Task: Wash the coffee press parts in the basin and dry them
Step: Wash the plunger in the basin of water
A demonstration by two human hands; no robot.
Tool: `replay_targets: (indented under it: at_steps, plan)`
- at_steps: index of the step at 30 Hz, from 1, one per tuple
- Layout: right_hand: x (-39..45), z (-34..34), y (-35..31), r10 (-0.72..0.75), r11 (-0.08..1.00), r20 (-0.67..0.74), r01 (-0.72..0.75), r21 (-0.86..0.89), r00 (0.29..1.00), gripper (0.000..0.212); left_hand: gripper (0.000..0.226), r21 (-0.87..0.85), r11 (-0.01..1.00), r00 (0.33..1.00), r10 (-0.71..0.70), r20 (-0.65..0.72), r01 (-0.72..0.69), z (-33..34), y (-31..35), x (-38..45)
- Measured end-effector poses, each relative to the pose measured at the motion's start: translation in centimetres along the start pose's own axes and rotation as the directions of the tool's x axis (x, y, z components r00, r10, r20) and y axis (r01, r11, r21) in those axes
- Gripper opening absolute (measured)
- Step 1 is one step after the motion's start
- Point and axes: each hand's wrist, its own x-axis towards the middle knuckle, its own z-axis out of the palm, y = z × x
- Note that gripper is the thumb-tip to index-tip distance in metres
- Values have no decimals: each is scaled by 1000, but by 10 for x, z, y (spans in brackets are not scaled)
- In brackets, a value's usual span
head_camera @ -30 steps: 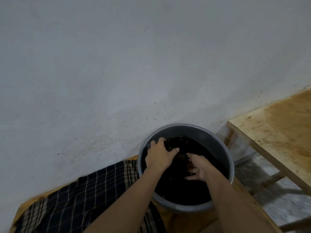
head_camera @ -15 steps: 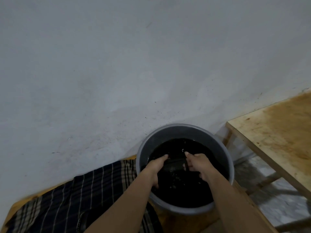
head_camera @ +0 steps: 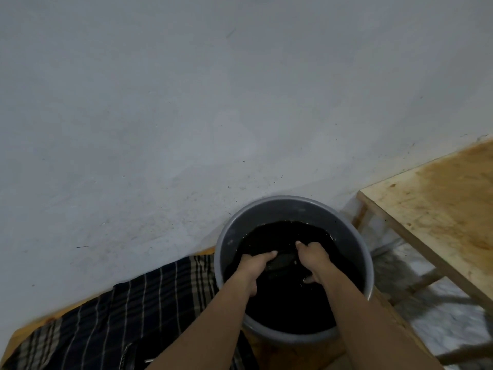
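Note:
A round grey basin (head_camera: 269,212) holds very dark water and stands against the wall. Both my hands are inside it. My left hand (head_camera: 253,265) and my right hand (head_camera: 313,259) grip the two ends of a dark coffee press part (head_camera: 284,259) that lies at the water's surface between them. The part is black against black water, so its shape is hard to make out. My fingers are curled round it and partly under water.
A dark plaid cloth (head_camera: 133,316) lies to the left of the basin on a wooden surface (head_camera: 29,327). A stained plywood table (head_camera: 440,206) stands at the right, with pale floor (head_camera: 440,324) below it. A bare grey wall (head_camera: 186,116) rises behind.
Both hands sank lower into the water and drew together around the dark part. The left hand came down from the basin's far left side toward the middle.

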Motion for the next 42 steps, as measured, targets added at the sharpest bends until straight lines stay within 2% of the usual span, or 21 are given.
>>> replay_targets:
  at_steps: [2,4,6,8,10,12,14,16,18,20,22,24,26,28,30,32,33,35,38,40,42]
  plan:
    - [-1,-1,-2,36,992,137,-52,112,990,22,65,-9,998,997,57,-48,-58,-1,0,-2]
    - [-1,-5,-2,-26,982,222,-16,186,975,14,55,-13,999,991,33,-130,-35,-5,3,-2]
    - [4,-7,3,-65,984,222,26,175,973,15,42,-5,1000,991,-25,-129,24,-10,4,2]
    - [3,-6,3,-46,983,147,19,183,988,26,28,19,994,990,-103,-98,105,-11,4,4]
    - [4,-3,1,-35,976,46,25,215,998,31,30,35,987,987,-156,-37,157,-8,4,-3]
    - [-1,-3,-4,-12,971,39,2,239,999,28,39,-25,992,993,-122,7,122,-4,4,-9]
    - [-10,-9,-8,31,965,169,-74,253,985,23,40,-72,993,996,-93,-4,92,-3,5,-5]
    - [-17,-19,-11,40,981,317,-97,168,948,22,24,-81,990,991,-123,-51,119,-7,8,-4]
    - [-22,-29,-15,11,996,374,-44,80,927,23,20,-84,980,976,-188,-109,179,-12,9,-1]
    - [-24,-37,-16,-23,999,390,4,50,921,22,25,-123,958,957,-272,-104,259,-14,9,-2]
    - [-27,-36,-14,-41,999,371,37,19,928,20,32,-133,942,946,-318,-69,307,-12,11,-8]
    - [-25,-28,-8,-41,997,265,23,70,963,20,50,-127,935,941,-336,-24,331,-11,7,-8]
    - [-17,-20,-3,-13,994,150,-4,112,989,20,67,-125,954,962,-270,33,272,-7,4,-13]
    - [-11,-16,-3,10,994,87,-20,105,996,17,87,-130,983,989,-121,89,131,-4,2,-11]
    - [-7,-17,-4,11,997,30,-14,77,999,14,100,22,998,993,55,103,-57,-1,4,-13]
    - [-11,-22,-5,8,1000,22,-9,22,1000,16,92,155,968,976,180,119,-198,0,4,-12]
    - [-14,-24,-5,12,1000,53,-11,-16,999,16,84,186,957,974,207,96,-222,0,4,-11]
    - [-16,-31,-2,20,999,156,-16,-29,988,17,77,203,955,976,210,51,-216,-2,4,-5]
    - [-19,-34,3,-23,999,268,10,52,963,11,93,89,991,995,102,-21,-100,-4,4,0]
    - [-16,-27,10,-104,994,234,91,67,967,14,91,11,1000,999,10,-31,-10,-6,0,6]
    - [-14,-16,14,-99,995,146,95,36,984,25,73,-67,998,999,5,-38,-8,-4,-3,2]
